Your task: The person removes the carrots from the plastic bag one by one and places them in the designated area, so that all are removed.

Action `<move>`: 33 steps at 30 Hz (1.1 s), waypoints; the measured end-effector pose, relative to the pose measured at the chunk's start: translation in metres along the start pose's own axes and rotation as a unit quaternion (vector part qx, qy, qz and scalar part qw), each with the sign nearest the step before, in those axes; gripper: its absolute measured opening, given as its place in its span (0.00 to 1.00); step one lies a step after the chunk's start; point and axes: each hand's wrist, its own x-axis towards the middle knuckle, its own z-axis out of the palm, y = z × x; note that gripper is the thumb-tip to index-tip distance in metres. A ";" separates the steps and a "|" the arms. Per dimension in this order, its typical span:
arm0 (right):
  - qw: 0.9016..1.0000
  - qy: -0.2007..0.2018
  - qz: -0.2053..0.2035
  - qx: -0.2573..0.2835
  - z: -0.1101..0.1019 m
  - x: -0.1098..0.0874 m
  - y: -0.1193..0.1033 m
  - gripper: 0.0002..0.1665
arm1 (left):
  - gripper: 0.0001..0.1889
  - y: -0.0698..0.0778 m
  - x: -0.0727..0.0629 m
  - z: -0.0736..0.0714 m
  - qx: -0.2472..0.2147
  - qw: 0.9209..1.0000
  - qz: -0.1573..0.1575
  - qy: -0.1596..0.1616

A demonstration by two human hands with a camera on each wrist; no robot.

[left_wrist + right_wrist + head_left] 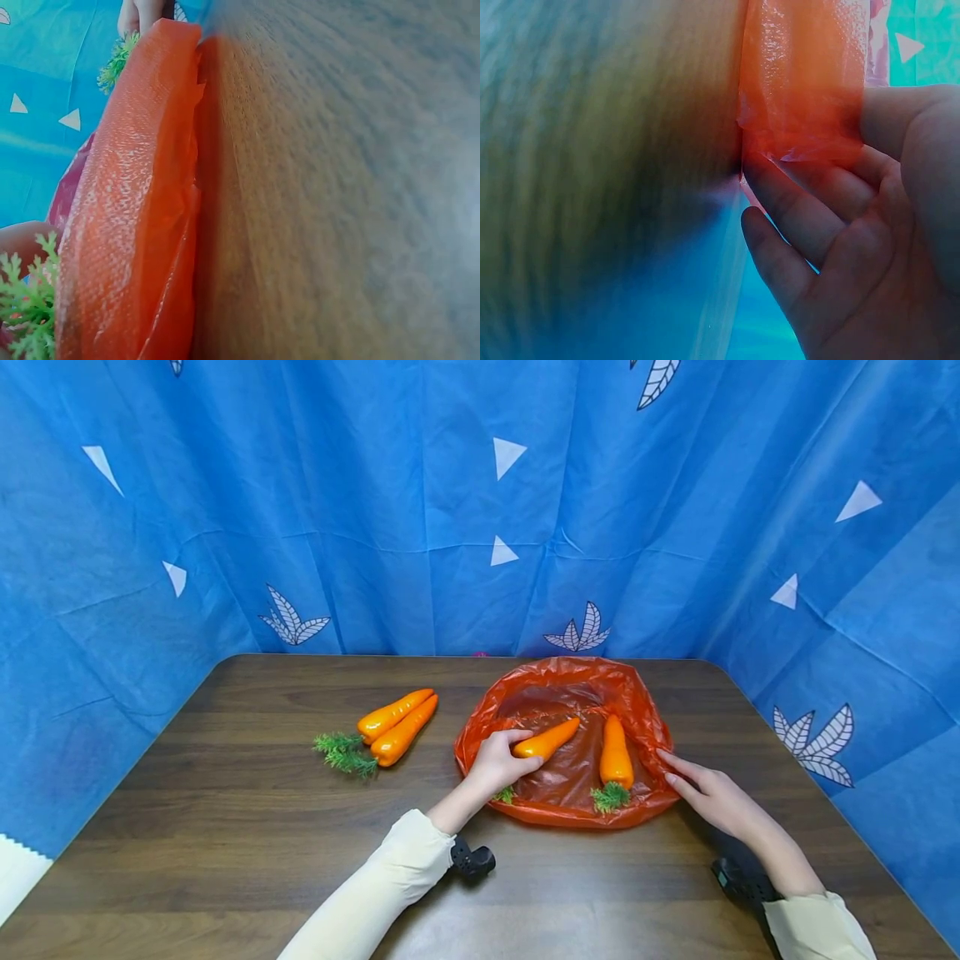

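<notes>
A red plastic bag (558, 789) lies spread on the table with its rim folded out into a round opening. Inside it, my left hand (498, 762) grips an orange toy carrot (551, 740) by its thick end, tip pointing up and right. Green leaves (28, 307) of that carrot show below the hand. Another carrot (616, 752) lies in the bag to the right, leaves toward me. At the bag's right edge my right hand (716, 797) pinches the red film; in the right wrist view its fingers (799, 210) lie partly behind the film.
To the left of the bag, two more carrots (401, 731) lie side by side on the brown wooden table (247, 810), their leaves toward the left. A blue patterned curtain (375, 510) hangs behind and along the sides. Dark cameras are strapped to both wrists.
</notes>
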 end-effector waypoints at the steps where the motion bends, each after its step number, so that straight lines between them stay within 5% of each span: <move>1: 1.000 -0.001 0.002 0.001 0.000 0.000 0.000 0.30 | 0.25 0.000 -0.001 0.000 0.001 1.000 -0.001 0.001; 25: 1.000 0.004 -0.007 -0.005 -0.002 -0.001 0.002 0.30 | 0.25 0.006 -0.030 -0.037 -0.101 0.994 0.040 0.001; 33: 1.000 0.001 -0.004 -0.001 -0.004 -0.001 0.000 0.30 | 0.25 0.007 -0.039 -0.055 -0.156 0.987 0.029 0.007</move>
